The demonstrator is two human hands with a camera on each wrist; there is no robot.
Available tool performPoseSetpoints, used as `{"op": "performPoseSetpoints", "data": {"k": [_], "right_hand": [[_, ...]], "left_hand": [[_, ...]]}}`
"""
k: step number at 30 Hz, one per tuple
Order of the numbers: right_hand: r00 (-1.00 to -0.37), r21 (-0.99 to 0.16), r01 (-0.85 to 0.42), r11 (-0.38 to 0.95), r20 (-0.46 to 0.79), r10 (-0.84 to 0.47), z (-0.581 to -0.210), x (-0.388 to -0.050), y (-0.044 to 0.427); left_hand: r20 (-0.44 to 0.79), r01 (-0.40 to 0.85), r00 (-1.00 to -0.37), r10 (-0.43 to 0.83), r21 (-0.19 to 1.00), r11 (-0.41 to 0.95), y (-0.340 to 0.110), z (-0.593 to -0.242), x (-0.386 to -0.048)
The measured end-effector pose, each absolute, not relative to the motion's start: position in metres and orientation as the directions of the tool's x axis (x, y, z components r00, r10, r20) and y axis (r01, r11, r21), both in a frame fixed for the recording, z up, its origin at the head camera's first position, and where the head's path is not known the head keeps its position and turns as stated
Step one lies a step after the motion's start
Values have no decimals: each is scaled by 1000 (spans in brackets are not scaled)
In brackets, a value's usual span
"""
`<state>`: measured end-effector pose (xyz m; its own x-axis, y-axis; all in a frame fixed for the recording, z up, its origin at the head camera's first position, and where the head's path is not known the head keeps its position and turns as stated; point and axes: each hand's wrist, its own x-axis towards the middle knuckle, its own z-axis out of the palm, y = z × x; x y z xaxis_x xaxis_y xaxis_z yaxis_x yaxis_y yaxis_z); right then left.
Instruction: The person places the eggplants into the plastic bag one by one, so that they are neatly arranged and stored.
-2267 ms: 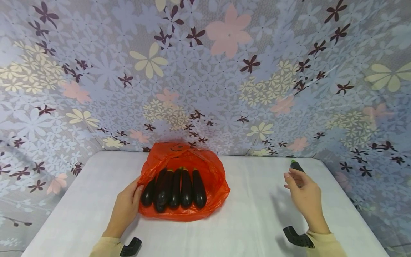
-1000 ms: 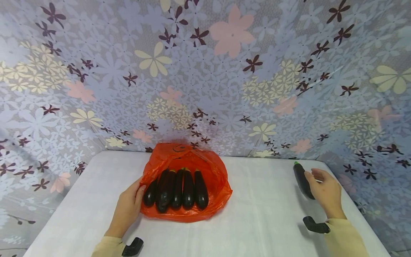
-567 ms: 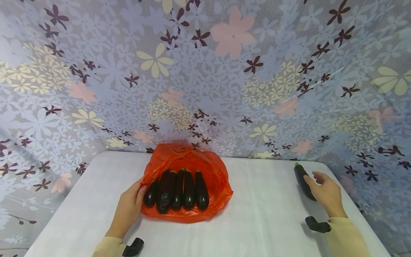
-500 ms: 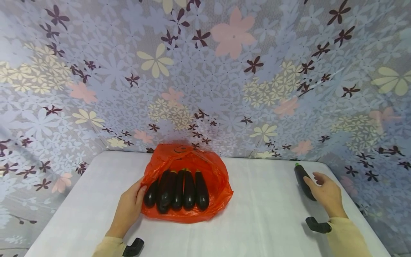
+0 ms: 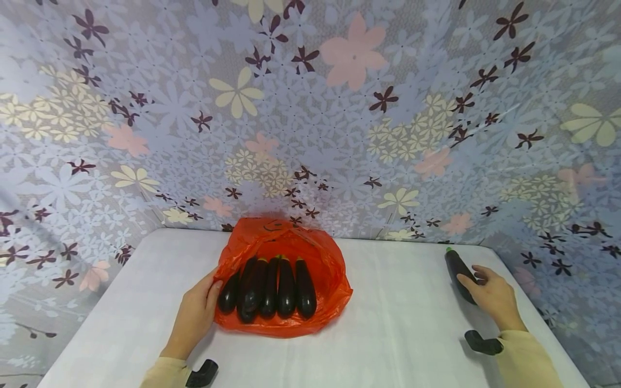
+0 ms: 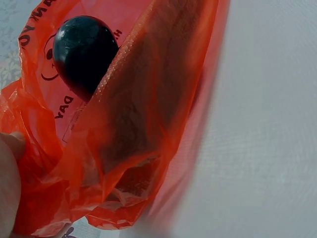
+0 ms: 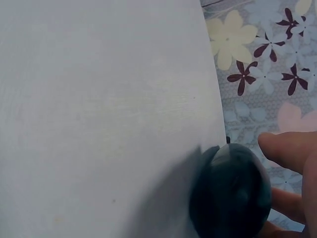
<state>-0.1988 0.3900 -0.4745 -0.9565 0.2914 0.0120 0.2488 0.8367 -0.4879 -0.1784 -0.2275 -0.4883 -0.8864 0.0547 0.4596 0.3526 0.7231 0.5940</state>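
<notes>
At the left, a red plastic bag [image 5: 335, 299] lies with its mouth spread, and several dark eggplants [image 5: 286, 293] show inside it. My left hand [image 5: 194, 312] grips the bag's left edge, thumb on the inner side; the left wrist view shows the thumb [image 6: 15, 144] on the crumpled film and one eggplant [image 6: 84, 54] in the mouth. Far right, a single eggplant [image 5: 456, 267] with a green stem end lies on the table. Beside it is my right hand [image 5: 497, 296], thumb over its near part, fingers loosely bent on the far side. The right wrist view shows a gap by the thumb [image 7: 285, 148].
A white-covered table [image 5: 388, 302] extends between the bag and the lone eggplant. Flower-patterned fabric [image 5: 310, 118] rises behind it and along both sides. Each wrist carries a black device [image 5: 482, 343].
My right hand has carried the lone eggplant to the right, set it on the table and loosened around it. Lately it has dipped slightly. My left hand stays on the bag.
</notes>
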Motion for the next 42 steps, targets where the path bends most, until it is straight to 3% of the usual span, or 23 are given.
{"op": "performPoseSetpoints", "data": {"k": [17, 26, 42], "right_hand": [[-950, -482, 272, 833, 2, 311, -479, -201, 390], [-921, -542, 346, 766, -39, 388, -476, -200, 388], [-925, -577, 326, 748, -32, 378, -470, -193, 376]], "left_hand": [[409, 323, -911, 54, 626, 710, -227, -487, -177], [434, 339, -899, 56, 612, 715, -227, -487, -178], [426, 332, -903, 54, 613, 717, -227, -486, -178]]}}
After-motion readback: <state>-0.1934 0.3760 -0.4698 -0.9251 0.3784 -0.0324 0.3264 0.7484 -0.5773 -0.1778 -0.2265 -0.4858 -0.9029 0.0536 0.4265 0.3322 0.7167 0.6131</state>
